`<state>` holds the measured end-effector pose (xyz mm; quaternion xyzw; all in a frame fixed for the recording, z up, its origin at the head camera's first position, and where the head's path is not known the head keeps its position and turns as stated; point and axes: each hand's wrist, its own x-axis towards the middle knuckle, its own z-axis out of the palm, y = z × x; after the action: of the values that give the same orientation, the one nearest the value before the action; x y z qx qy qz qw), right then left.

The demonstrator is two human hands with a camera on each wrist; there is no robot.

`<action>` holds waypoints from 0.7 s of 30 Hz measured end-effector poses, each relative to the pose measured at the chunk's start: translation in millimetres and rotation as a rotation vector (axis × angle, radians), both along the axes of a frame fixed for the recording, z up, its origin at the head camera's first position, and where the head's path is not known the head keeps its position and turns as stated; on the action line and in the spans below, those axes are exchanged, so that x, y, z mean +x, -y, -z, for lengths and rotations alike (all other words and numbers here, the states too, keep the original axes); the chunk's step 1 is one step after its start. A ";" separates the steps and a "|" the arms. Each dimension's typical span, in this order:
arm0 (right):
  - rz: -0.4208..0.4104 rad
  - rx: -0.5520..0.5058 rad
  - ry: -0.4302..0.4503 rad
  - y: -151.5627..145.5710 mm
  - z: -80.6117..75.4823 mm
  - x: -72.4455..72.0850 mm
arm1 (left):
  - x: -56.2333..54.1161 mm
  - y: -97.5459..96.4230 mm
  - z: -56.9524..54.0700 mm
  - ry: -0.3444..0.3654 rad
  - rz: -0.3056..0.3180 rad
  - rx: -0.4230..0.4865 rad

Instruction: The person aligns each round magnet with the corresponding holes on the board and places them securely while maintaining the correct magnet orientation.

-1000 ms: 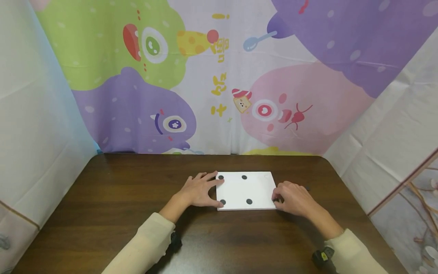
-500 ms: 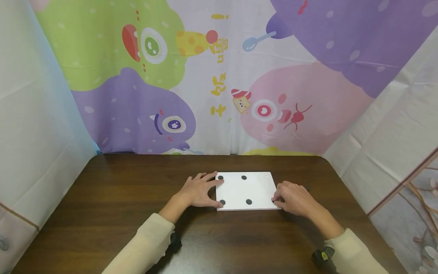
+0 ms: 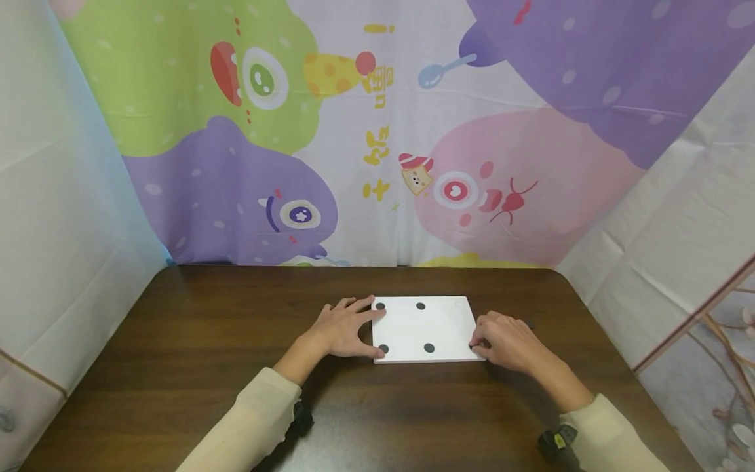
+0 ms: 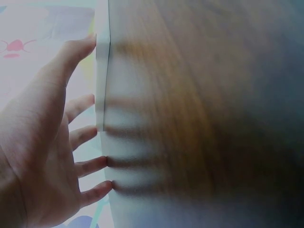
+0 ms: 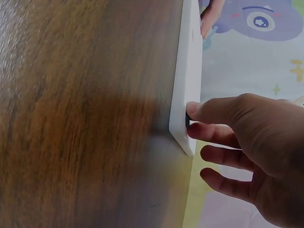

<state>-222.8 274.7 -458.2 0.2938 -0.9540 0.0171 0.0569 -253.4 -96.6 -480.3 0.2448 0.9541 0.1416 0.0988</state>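
Observation:
A white rectangular slab (image 3: pixel 407 328) lies flat on the table, with black round pads near its edges: a far middle pad (image 3: pixel 421 306) and a near middle pad (image 3: pixel 429 348) show fully. The left hand (image 3: pixel 345 328) spreads its fingers over the slab's left end, thumb and index finger touching it close to two more pads. At the near right corner the right hand (image 3: pixel 507 341) pinches a small black round pad (image 5: pixel 187 119) between thumb and index finger, against the slab's surface. Its other fingers stay apart from the slab, and most of the pad is hidden.
The brown wooden table (image 3: pixel 236 406) extends around the slab. A small dark item (image 3: pixel 531 326) shows just beyond the right hand, too little of it to tell its kind. A cartoon-printed curtain (image 3: pixel 377 131) hangs behind the table, with pale cloth at both sides.
The right fingers have shifted slightly at the near right corner, and more of that corner shows now. The left hand and the slab stay in place.

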 end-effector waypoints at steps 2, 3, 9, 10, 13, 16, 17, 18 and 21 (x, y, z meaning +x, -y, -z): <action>0.011 0.004 0.013 0.4 -0.4 0.1 | -0.3 0.0 0.4 0.003 -0.001 0.000; 0.016 0.006 0.019 0.4 -0.4 0.0 | -0.5 0.0 0.5 0.005 -0.002 -0.001; 0.032 0.005 0.030 0.6 -1.3 0.5 | -0.4 0.3 0.4 0.000 -0.001 0.006; 0.032 0.002 0.030 0.8 -1.7 0.7 | -0.4 0.4 0.5 -0.001 -0.001 0.007; 0.035 -0.004 0.031 0.9 -1.3 0.2 | -0.5 0.6 0.9 -0.003 0.000 0.007; 0.048 -0.009 0.041 0.6 -0.6 -0.8 | -0.6 0.3 0.4 -0.002 -0.001 0.003; 0.055 -0.009 0.047 0.3 -0.3 -1.2 | -0.7 0.2 0.4 -0.001 -0.002 0.001; 0.060 -0.011 0.054 0.4 0.0 -1.5 | -0.7 0.1 0.4 0.000 -0.003 0.000; 0.071 -0.017 0.065 0.3 0.1 -1.9 | -0.6 -0.1 0.4 0.005 -0.006 -0.003</action>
<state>-224.7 274.4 -458.2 0.2585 -0.9650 0.0327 0.0287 -254.1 -96.5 -480.6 0.2416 0.9547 0.1413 0.1010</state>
